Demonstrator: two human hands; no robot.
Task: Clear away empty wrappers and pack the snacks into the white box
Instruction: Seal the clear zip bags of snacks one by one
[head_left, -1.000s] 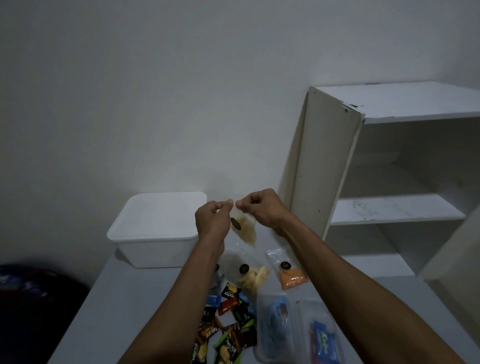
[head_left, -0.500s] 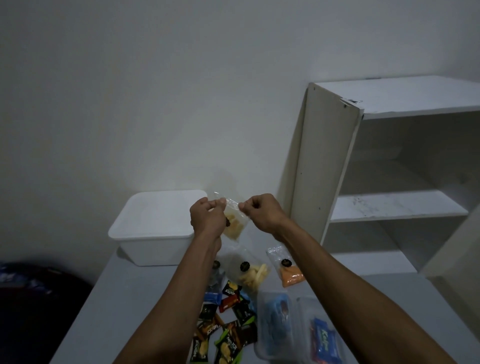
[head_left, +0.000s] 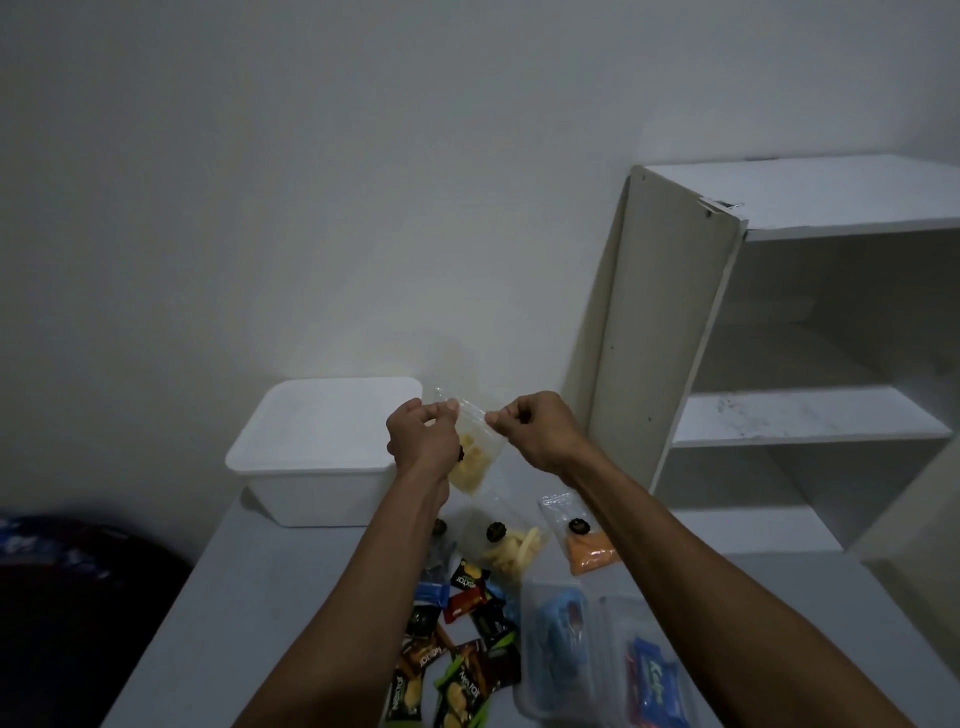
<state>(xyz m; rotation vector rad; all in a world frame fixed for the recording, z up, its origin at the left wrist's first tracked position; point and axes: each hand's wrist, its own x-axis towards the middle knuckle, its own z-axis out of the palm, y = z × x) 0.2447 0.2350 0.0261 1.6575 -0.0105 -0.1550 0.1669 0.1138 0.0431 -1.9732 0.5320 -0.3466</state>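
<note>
My left hand (head_left: 423, 441) and my right hand (head_left: 537, 434) both pinch the top edge of a small clear bag of pale yellow snacks (head_left: 472, 460), held in the air just right of the white box (head_left: 322, 447). The box stands at the back left of the grey table (head_left: 249, 597) with its lid on. Below my hands lie a clear bag of yellow chips (head_left: 511, 545), a clear bag of orange snack (head_left: 584, 543) and several small dark wrapped biscuits (head_left: 462, 644).
Two clear plastic containers (head_left: 558, 654) holding blue packets sit at the near right of the table. A white open shelf unit (head_left: 779, 374) stands to the right against the wall. A dark bundle (head_left: 67, 597) lies left of the table.
My hands have shifted slightly left toward the white box, and the held bag has tilted, its top edge now stretched between my fingers.
</note>
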